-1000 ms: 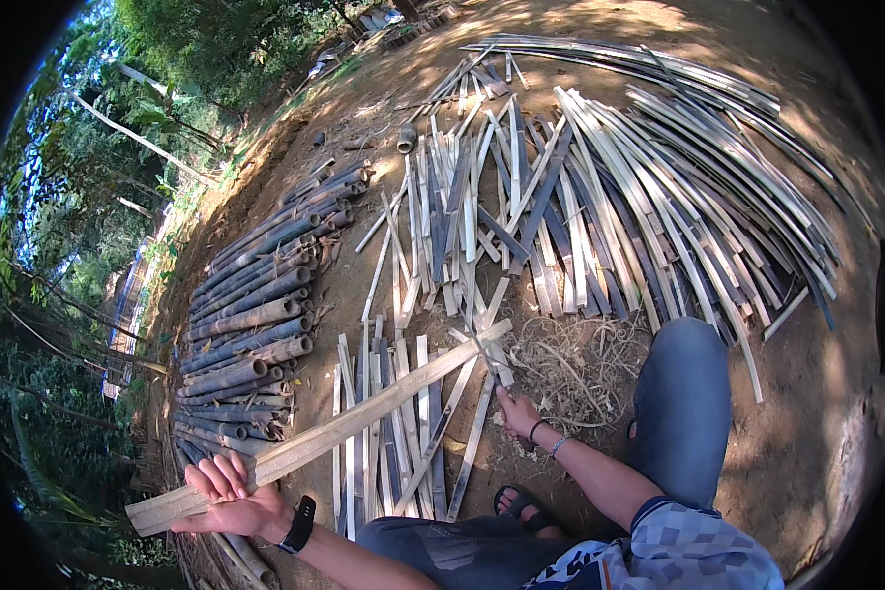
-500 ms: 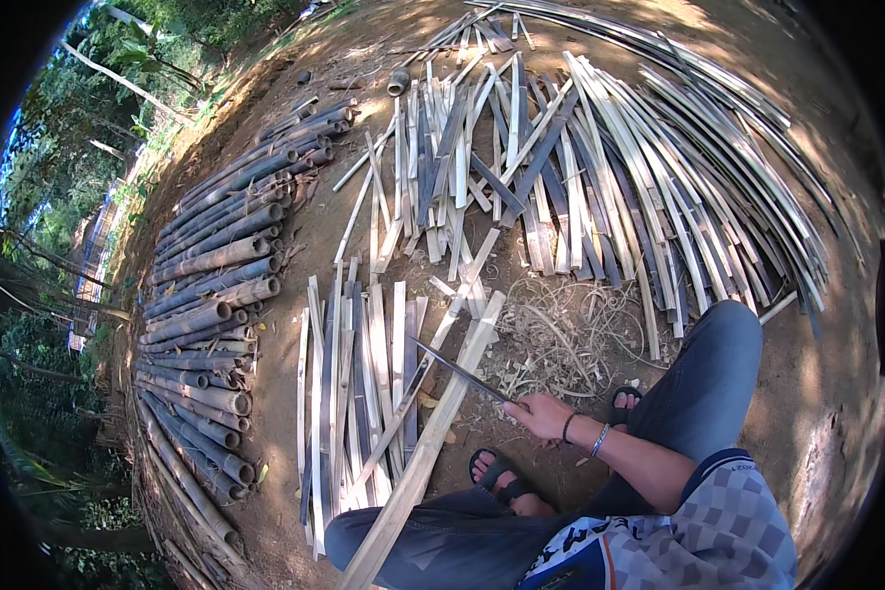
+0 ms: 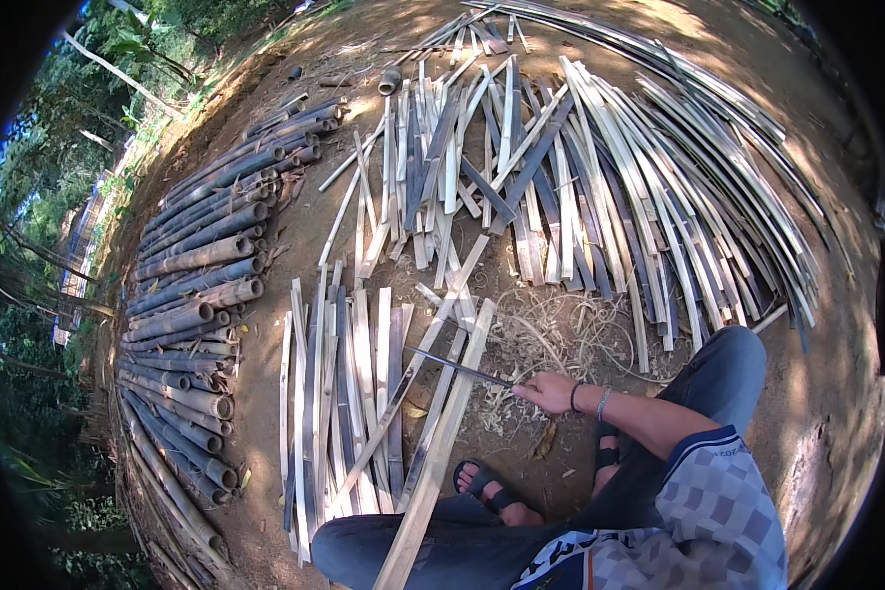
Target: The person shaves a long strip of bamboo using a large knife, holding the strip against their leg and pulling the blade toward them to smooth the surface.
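Observation:
My right hand (image 3: 547,391) is closed around the handle of a long, thin-bladed knife (image 3: 467,371). Its dark blade points left and lies across a long pale bamboo strip (image 3: 441,447). Whether the edge touches the strip I cannot tell. The strip slants from the ground ahead down past my left thigh and out at the lower edge. Beneath the blade tip, another narrow bamboo slat (image 3: 403,383) lies at a slant over a bundle of split bamboo slats (image 3: 364,393). My left hand is out of view.
Dark bamboo poles (image 3: 206,285) lie stacked along the left. Ahead and to the right spreads a wide pile of split slats (image 3: 649,197). Curly bamboo shavings (image 3: 570,334) cover the ground before my sandalled feet (image 3: 492,489). A short bamboo piece (image 3: 390,81) sits farther back.
The large strip's lower end has shifted right. My right hand has moved slightly right, and the knife blade lies nearer level. The whole view has shifted a little.

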`<state>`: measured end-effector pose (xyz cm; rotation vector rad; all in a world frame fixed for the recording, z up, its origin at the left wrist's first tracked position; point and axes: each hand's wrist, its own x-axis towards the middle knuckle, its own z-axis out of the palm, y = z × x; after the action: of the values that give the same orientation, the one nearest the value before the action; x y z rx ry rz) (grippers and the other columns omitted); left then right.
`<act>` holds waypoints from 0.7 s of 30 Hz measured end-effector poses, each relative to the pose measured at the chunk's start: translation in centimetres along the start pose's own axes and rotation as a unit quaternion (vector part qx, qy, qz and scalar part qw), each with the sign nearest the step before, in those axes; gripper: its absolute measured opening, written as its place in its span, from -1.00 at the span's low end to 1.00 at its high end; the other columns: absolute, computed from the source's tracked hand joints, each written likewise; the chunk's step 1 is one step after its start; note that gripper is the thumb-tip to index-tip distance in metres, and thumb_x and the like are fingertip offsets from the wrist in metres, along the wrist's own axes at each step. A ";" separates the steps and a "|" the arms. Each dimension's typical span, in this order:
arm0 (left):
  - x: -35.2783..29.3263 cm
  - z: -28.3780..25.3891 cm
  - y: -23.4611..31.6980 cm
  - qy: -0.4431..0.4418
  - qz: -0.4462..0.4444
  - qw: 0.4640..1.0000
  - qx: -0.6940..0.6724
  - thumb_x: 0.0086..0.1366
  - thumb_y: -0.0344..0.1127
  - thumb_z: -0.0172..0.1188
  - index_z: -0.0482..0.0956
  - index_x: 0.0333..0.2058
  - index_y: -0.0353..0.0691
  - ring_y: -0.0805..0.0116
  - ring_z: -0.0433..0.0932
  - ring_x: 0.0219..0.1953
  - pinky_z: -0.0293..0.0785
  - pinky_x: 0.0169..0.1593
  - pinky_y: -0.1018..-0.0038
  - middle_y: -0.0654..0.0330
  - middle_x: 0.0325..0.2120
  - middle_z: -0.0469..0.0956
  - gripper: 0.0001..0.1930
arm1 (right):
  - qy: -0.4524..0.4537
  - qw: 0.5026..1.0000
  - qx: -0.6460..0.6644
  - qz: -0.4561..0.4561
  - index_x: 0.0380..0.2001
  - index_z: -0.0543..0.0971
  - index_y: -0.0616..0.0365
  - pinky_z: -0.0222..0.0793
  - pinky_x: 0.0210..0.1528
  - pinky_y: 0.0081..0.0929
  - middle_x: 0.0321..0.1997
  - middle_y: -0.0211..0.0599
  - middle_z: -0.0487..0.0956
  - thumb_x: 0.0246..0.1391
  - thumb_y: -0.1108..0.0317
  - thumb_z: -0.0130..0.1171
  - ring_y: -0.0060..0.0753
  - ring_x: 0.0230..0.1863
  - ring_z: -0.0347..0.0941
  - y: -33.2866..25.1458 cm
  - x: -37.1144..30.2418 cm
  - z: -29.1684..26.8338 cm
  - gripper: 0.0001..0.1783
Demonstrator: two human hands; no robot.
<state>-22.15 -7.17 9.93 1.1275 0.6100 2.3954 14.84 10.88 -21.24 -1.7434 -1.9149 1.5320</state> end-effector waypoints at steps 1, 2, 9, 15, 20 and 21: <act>0.0 0.2 0.1 -0.003 -0.001 1.000 0.001 0.28 0.43 -0.24 0.09 -0.64 -0.07 0.54 0.01 -0.75 -0.02 -0.61 0.59 0.37 -0.77 0.00 -0.34 | 0.005 0.999 0.011 0.030 -0.47 0.58 0.37 0.45 -0.25 -0.12 -0.57 0.06 0.55 0.18 -0.38 -0.24 0.01 -0.40 0.57 0.4 0.4 0.1 -0.12; -0.1 0.3 0.1 -0.005 -0.001 1.000 0.001 0.28 0.43 -0.24 0.09 -0.64 -0.07 0.54 0.01 -0.75 -0.02 -0.60 0.59 0.37 -0.77 0.00 -0.34 | 0.009 0.998 0.023 0.059 -0.47 0.58 0.38 0.44 -0.25 -0.11 -0.58 0.06 0.55 0.18 -0.38 -0.24 0.01 -0.42 0.57 1.2 1.3 0.4 -0.11; -0.7 0.2 1.9 -0.021 0.002 1.000 -0.004 0.28 0.43 -0.24 0.10 -0.64 -0.07 0.54 0.01 -0.75 -0.01 -0.60 0.59 0.37 -0.77 0.01 -0.34 | 0.067 0.981 0.143 0.114 -0.67 0.53 0.20 0.40 -0.44 -0.25 -0.75 -0.22 0.47 0.19 -0.33 -0.15 -0.29 -0.64 0.49 0.8 2.2 1.9 -0.22; -1.8 -0.2 4.8 -0.021 0.000 1.000 -0.021 0.28 0.43 -0.23 0.11 -0.64 -0.07 0.54 0.02 -0.75 0.00 -0.59 0.59 0.37 -0.78 0.01 -0.34 | 0.087 0.985 0.146 -0.022 -0.74 0.42 0.27 0.33 -0.48 -0.17 -0.78 -0.14 0.40 0.19 -0.30 -0.12 -0.17 -0.68 0.40 -7.3 -4.3 0.8 -0.21; -2.8 -0.4 7.0 -0.029 -0.002 0.999 -0.026 0.28 0.43 -0.23 0.12 -0.64 -0.08 0.53 0.02 -0.75 0.00 -0.59 0.58 0.37 -0.78 0.02 -0.34 | 0.059 0.992 0.102 -0.055 -0.66 0.50 0.31 0.36 -0.41 -0.08 -0.72 0.02 0.46 0.18 -0.27 -0.08 0.08 -0.57 0.47 -7.8 -8.3 3.4 -0.24; -3.0 -0.4 7.3 -0.031 -0.002 0.999 -0.028 0.28 0.43 -0.23 0.12 -0.64 -0.08 0.53 0.02 -0.75 0.00 -0.59 0.58 0.37 -0.78 0.02 -0.34 | 0.047 0.993 0.094 -0.055 -0.64 0.51 0.32 0.38 -0.39 -0.08 -0.70 0.03 0.47 0.18 -0.27 -0.08 0.10 -0.54 0.48 -7.6 -9.0 4.2 -0.24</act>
<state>-22.08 -14.80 11.86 1.1719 0.5217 2.3502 9.84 2.71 -13.19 -1.5744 -1.7306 1.5075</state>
